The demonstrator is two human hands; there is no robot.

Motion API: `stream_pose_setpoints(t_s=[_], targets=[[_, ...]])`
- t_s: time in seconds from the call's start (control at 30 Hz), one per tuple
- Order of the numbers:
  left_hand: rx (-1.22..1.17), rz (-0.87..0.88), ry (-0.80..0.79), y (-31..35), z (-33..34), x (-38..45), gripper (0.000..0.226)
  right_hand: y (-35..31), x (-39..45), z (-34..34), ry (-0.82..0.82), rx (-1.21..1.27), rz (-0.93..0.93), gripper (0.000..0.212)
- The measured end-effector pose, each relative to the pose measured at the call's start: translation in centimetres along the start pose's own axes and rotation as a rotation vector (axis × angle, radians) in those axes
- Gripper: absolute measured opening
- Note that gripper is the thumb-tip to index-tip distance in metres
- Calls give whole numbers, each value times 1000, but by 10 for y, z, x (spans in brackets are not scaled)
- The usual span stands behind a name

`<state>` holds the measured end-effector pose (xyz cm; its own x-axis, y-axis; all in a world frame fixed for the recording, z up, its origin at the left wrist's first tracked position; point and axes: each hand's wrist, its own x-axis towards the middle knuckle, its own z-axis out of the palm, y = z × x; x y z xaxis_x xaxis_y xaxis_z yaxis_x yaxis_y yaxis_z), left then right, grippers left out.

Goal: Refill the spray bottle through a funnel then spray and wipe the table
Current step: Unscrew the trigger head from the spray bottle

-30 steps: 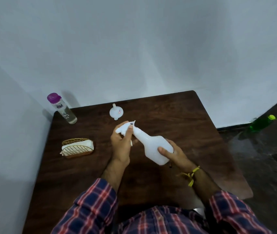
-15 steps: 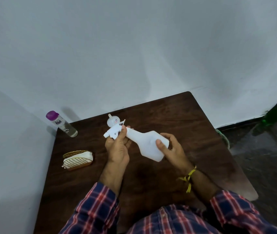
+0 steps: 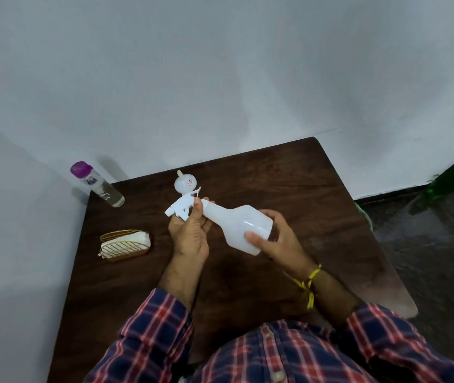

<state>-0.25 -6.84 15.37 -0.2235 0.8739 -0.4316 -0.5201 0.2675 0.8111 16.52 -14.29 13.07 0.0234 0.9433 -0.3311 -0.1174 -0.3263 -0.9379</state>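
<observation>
Grey walls meet behind a dark wooden desk [image 3: 275, 175]. Above it the spray bottle [image 3: 241, 226] is held tilted, head toward the far left. The left hand [image 3: 189, 233] grips the trigger head [image 3: 183, 207], fingers curled round its neck; the right hand [image 3: 274, 239] wraps the bottle's body. A white funnel [image 3: 183, 183] lies just beyond the head, perhaps touching it. A purple-capped bottle [image 3: 97, 185] stands at the far left corner, near a basket [image 3: 125, 244] holding a cloth.

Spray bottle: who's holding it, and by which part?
Both hands: left hand grips the spray head; right hand holds the spray bottle by its body.
</observation>
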Motion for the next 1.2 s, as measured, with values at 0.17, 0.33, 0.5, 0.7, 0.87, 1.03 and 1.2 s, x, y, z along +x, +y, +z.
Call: stream_pose_setpoints(t_s=[0.17,0.33,0.5,0.7,0.87,1.03,1.2], targets=[[-42,-25,26,1,-10,1,32,2,4,2,-120,209,194,79],[-61,-39,93,5,-21,-1,37,11,-7,9,33,-136,-44,89],[-35,-12,83,10,-31,-2,35,8,-4,22,-174,167,324,77],[-17,2,101,23,-42,2,28,16,-5,37,-30,-249,-59,106],[27,12,43,25,-44,-1,26,11,-4,44,-165,-50,104,81],[78,45,109,20,-49,2,31,19,-10,52,35,-626,-271,96],[80,135,189,19,-43,-5,25,26,-10,48,271,-976,-621,92]])
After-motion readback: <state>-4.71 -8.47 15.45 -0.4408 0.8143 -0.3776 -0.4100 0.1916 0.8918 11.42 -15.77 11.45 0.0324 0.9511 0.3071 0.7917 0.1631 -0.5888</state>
